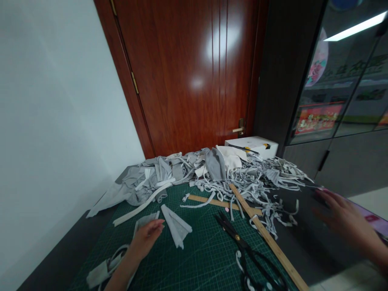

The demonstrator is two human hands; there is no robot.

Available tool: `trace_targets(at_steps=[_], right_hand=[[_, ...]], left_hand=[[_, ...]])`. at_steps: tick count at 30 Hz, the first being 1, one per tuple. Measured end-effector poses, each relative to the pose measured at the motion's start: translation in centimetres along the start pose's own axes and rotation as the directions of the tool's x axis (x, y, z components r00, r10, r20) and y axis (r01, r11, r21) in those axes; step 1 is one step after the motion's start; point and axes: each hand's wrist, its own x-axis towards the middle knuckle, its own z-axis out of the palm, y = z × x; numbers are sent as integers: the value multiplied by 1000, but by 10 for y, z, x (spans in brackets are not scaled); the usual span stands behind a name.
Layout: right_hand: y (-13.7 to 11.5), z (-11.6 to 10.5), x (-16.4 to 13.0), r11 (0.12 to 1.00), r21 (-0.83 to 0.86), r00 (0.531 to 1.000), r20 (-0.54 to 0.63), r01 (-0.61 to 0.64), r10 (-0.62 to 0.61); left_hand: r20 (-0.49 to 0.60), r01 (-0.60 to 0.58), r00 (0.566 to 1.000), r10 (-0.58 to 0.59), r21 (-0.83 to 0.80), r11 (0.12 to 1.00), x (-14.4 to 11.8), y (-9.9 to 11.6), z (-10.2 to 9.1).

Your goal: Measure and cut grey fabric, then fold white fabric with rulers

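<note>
**Mia:** Fingers [156, 227] on the left hand [145, 238] are close together and lie flat. They press down on a gray cloth piece [142, 222] on the green cutting mat [197, 258]. They do not pinch it.

**Ben:** What is next to those fingers?

**Mia:** Just to the right lies a folded gray strip [177, 226]. It does not touch the fingers. A long white strip [136, 208] lies a bit farther up the mat. Down by the wrist there are more gray scraps [101, 273].

**Ben:** And the other hand?

**Mia:** The right hand [339, 214] is far over on the right, above the dark table [303, 242]. Its fingers are spread out and hold nothing. It looks blurry, so I cannot tell if it touches the table.

**Ben:** What is between the two hands?

**Mia:** Black scissors [242, 246] lie on the mat. Beside them is a long wooden ruler [263, 234], lying slanted. A second wooden ruler [224, 203] crosses under it.

**Ben:** And farther back?

**Mia:** A big pile of gray and white cloth scraps [212, 169] fills the far end of the table. Behind the pile sits a white box [254, 145]. Then comes a brown door [194, 76], with a white wall [54, 113] on the left and a dark glass cabinet [342, 81] on the right.
</note>
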Motion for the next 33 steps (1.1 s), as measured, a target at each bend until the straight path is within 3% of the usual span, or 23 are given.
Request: trace_targets(at_steps=[1,3,5,7,9,12,15,20,23,28,33], right_hand=[[-37,-4,-12,994,78,995,52,83,-87],[-110,-8,-42,971,197,978,131,135,-162],[-170,-7,-72,942,288,936,251,173,-248],[-214,-3,-91,931,334,889,368,147,-272],[-241,3,-99,940,332,886,411,75,-216],[-260,11,-95,951,310,903,410,-7,-127],[-264,16,-86,953,299,901,426,-59,-77],[-271,16,-75,940,312,865,500,-136,-40],[-283,9,-68,932,329,835,547,-154,-55],[-307,-1,-52,922,377,815,560,-86,-153],[-316,-3,-29,915,402,806,531,33,-262]], left_hand=[[-15,-26,999,28,96,995,1,0,2],[-45,-77,994,96,317,945,-1,0,7],[-55,-83,990,134,541,837,-9,0,9],[-40,-67,991,131,695,716,-19,0,10],[-31,-29,996,84,772,635,-30,-2,11],[3,-35,999,53,789,613,-42,-6,16],[78,-110,994,78,738,665,-48,-9,25],[113,-185,983,147,643,744,-47,-8,47],[78,-208,975,207,650,731,-35,0,59],[17,-125,987,163,721,681,-5,16,66],[122,-181,983,135,668,722,-9,19,67]])
